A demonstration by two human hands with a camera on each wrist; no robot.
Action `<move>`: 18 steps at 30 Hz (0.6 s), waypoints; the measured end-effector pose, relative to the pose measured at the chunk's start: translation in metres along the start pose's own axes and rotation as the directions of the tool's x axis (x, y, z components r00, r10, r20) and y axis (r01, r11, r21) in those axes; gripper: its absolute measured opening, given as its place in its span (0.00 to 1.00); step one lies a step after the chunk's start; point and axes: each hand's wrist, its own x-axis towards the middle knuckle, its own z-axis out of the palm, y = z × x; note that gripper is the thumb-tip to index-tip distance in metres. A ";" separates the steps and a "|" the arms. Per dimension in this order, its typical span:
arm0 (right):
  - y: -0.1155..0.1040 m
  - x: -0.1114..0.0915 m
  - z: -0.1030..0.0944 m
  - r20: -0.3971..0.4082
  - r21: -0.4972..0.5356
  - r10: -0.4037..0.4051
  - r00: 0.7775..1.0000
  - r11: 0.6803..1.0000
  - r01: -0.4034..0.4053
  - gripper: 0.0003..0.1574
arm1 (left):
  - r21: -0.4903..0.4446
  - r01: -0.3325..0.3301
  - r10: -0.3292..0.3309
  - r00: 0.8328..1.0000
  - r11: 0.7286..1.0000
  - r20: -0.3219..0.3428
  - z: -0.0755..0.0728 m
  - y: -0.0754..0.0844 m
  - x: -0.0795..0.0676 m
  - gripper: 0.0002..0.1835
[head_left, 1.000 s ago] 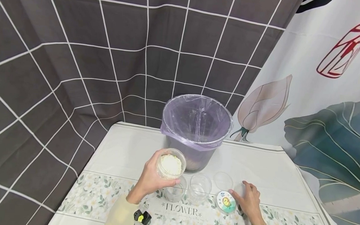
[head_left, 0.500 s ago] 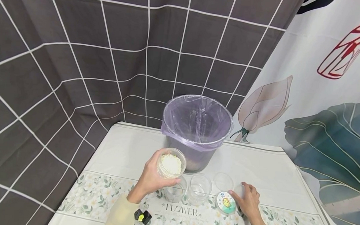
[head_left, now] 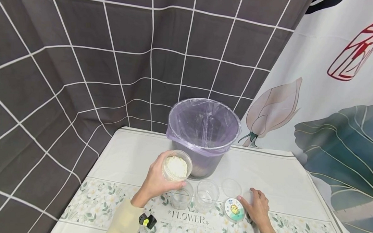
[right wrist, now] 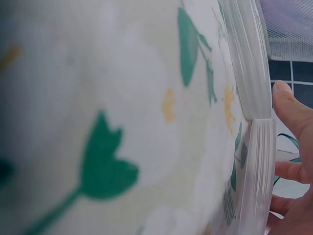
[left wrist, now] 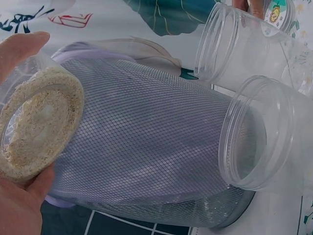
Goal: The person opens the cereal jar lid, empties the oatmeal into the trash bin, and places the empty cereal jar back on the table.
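My left hand grips a clear plastic jar of pale, oat-like flakes, raised above the table with its mouth tilted. The thumb and fingers wrap its side. Below it stands one clear open jar, partly overlapped by the held one, with a second clear jar beside it. On the right, my right hand rests low over the table on a clear lid. Its thumb reaches the edge of a round lid with a sunflower label. Another clear lid lies just behind. Ribbed lid edges show close to its fingers.
A mesh bin lined with a purple bag stands behind the jars, close to the held jar. A white floral cloth covers the table. Dark grid-patterned fabric hangs behind and to the left.
My left hand has lifted the jar of flakes slightly, up and a little to the left. My right hand and the lids have stayed in place.
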 end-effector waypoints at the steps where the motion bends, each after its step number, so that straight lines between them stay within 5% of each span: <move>1: 0.000 0.001 -0.001 0.007 -0.002 0.001 1.000 1.000 -0.001 0.54 | 0.006 -0.008 0.008 1.000 1.000 -0.001 0.000 0.000 0.001 0.47; 18: -0.011 0.008 -0.012 -0.077 0.061 -0.050 0.996 0.997 0.055 0.47 | 0.037 -0.052 0.054 0.998 0.998 -0.033 -0.016 0.004 0.012 0.48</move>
